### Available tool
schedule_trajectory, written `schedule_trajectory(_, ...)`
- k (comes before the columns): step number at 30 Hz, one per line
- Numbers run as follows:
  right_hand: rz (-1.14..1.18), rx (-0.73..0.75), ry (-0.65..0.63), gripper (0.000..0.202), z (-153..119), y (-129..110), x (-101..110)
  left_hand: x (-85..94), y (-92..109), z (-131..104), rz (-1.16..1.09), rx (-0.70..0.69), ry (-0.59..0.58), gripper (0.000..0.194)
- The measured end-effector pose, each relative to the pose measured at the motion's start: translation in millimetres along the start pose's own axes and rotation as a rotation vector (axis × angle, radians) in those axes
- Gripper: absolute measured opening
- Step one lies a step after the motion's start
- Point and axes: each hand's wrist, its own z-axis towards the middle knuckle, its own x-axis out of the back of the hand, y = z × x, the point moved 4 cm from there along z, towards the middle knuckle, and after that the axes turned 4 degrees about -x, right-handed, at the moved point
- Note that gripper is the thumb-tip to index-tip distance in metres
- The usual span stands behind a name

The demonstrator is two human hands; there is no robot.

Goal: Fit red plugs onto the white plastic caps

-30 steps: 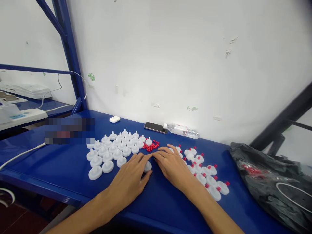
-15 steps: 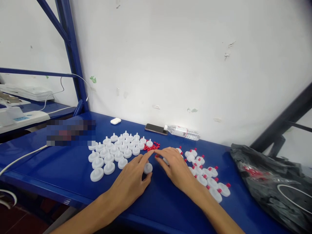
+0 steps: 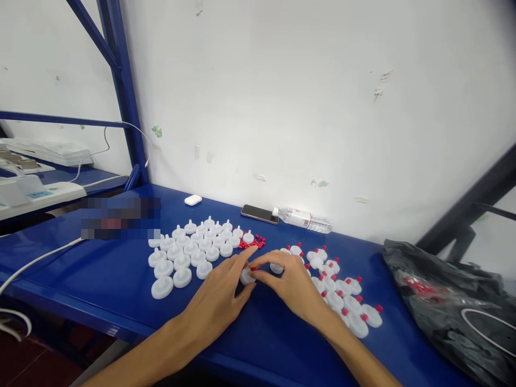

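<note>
Blue tabletop (image 3: 278,333) is bearing uncapped discs (image 3: 191,248) at ten o'clock, capped discs (image 3: 334,299) at three, left hand (image 3: 220,290) gripping one disc (image 3: 246,277), right hand (image 3: 293,277) pinching red cap (image 3: 253,269).

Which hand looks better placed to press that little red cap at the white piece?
Probably the right hand: its thumb and forefinger are already at the red cap. The left hand is occupied, holding the white piece.

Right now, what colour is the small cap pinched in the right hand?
Red: the small cap in the right hand shows best in the head view.
</note>
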Motion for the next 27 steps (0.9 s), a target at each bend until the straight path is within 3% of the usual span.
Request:
schedule_trajectory(7, 0.078, 0.025, 0.017, 0.010, -1.6, -8.0, 5.6, 10.1, 13.0, 3.5, -0.368, 0.083, -0.031, 0.053)
schedule_trajectory(12, 0.097, 0.068, -0.015, 0.011, -3.8, -9.8, 1.9, 13.1, 6.2, 8.1, -0.682, 0.261, -0.115, 0.058)
schedule_trajectory(17, 0.116, 0.074, -0.029, 0.019, -5.0, -7.6, 0.2, 10.2, 6.0, 7.0, -0.857, 0.382, -0.211, 0.056)
schedule_trajectory(22, 0.147, 0.068, -0.041, 0.023, -5.1, -10.3, 2.0, 9.2, 11.6, 4.4, -1.031, 0.449, -0.255, 0.038)
schedule_trajectory(27, 0.141, 0.087, -0.054, 0.020, -5.7, -14.3, 3.3, 6.1, 8.8, 4.4, -1.111, 0.486, -0.266, 0.038)
